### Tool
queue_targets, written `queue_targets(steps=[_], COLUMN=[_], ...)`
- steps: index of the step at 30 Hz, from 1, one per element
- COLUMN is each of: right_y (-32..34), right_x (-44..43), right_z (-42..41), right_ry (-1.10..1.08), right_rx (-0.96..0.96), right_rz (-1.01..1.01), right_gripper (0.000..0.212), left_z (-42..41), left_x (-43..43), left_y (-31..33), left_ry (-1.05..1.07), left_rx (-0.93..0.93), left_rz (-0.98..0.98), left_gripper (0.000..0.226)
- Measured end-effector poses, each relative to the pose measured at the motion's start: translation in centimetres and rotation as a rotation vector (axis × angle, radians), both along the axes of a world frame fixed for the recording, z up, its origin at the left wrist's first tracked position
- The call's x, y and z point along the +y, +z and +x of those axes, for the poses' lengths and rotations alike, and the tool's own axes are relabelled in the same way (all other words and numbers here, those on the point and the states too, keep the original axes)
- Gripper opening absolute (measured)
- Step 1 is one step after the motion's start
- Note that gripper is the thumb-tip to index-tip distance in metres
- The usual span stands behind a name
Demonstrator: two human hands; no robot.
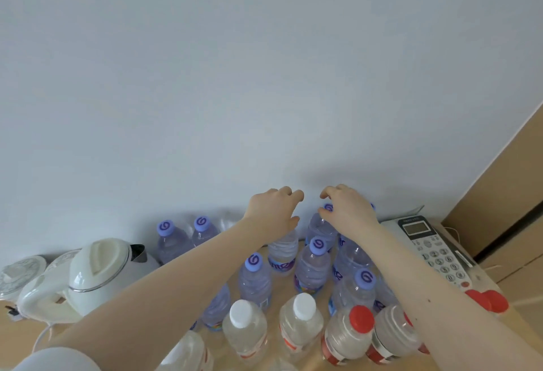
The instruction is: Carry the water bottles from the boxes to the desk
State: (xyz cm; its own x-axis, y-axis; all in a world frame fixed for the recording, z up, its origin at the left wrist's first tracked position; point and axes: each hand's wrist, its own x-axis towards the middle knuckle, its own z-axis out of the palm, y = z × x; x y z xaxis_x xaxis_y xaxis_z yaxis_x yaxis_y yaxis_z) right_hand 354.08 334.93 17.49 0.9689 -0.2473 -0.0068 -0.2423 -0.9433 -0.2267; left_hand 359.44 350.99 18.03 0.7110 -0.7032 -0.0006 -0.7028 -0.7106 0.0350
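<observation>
Several water bottles stand on the light wooden desk (282, 282): purple-capped ones (316, 265) toward the wall, white-capped (245, 326) and red-capped ones (349, 334) nearer me. My left hand (273, 209) hovers with loosely curled fingers over a bottle (283, 248) whose cap it hides; bare wall shows between its fingers and thumb. My right hand (348, 209) hangs the same way over the back bottles, its thumb beside a purple cap (328, 207). Neither hand plainly grips anything. No boxes are in view.
A white electric kettle (97, 276) stands at the left, with round white items (20, 276) behind it. A desk telephone (432, 250) lies at the right, by the desk's edge. The white wall rises directly behind the bottles, and a brown panel (505, 194) stands on the right.
</observation>
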Motion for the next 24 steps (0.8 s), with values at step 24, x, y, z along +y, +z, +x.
queue_targets(steps=[24], right_y=[-3.0], right_x=[-3.7], right_z=[3.7], right_ry=[0.239], right_rx=[0.231], right_rz=[0.153], right_gripper=[0.023], left_z=[2.0], left_x=[-1.7], left_y=[-3.9], left_ry=[0.134], left_rx=[0.302], left_rz=[0.096], left_gripper=[0.022])
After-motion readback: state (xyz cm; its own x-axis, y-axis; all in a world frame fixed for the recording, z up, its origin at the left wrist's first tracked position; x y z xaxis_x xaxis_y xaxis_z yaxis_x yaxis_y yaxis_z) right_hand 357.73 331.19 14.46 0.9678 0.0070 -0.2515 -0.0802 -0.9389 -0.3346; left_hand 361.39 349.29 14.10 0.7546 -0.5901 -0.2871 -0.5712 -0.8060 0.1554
